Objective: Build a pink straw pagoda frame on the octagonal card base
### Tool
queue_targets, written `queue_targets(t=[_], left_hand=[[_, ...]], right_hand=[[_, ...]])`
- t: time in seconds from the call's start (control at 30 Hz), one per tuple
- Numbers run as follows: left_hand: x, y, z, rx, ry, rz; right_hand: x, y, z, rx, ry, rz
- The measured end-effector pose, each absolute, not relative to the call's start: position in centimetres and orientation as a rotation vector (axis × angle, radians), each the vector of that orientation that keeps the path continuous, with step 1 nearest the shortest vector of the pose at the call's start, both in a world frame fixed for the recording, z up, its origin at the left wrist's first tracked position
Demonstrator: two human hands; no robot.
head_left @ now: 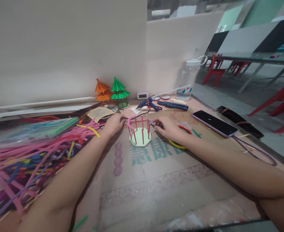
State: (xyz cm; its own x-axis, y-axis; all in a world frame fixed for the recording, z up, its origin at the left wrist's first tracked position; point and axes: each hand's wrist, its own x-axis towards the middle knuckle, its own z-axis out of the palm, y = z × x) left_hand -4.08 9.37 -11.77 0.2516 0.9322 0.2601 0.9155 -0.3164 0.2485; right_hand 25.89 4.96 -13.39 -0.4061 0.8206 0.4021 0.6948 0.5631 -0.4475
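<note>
A pale green octagonal base (pixel 140 138) carries several upright pink posts (pixel 143 136) and stands between my hands. A bent pink strip (pixel 129 123) sits on the post tops at the left, and another pink strip (pixel 142 120) stretches behind the posts between my hands. My left hand (pixel 115 124) is closed, thumb and fingertips pinching the strip's left end. My right hand (pixel 164 128) is closed around scissors; their metal tip pokes out toward the posts, and a red and yellow handle (pixel 177 145) shows under the wrist. The scissors' middle is hidden by the hand.
Pink and coloured fuzzy strips (pixel 71 138) pile up at left under a plastic case (pixel 52 129). Behind are orange (pixel 102 90) and green (pixel 119 91) pagoda models, a blue glue gun (pixel 148 103), a utility knife (pixel 172 105) and a bottle (pixel 187 79). A phone (pixel 214 123) lies right.
</note>
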Motion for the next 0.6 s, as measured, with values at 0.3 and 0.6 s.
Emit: queue_targets(t=[0.3, 0.6], left_hand=[[-4.7, 7.9, -12.0, 2.407, 1.704, 0.603], [-5.8, 5.5, -8.0, 2.259, 1.485, 0.368]], right_hand=[[26.1, 5.1, -13.8, -1.155, -2.290, 0.177], [26.0, 4.9, -13.5, -1.159, -2.360, 0.121]])
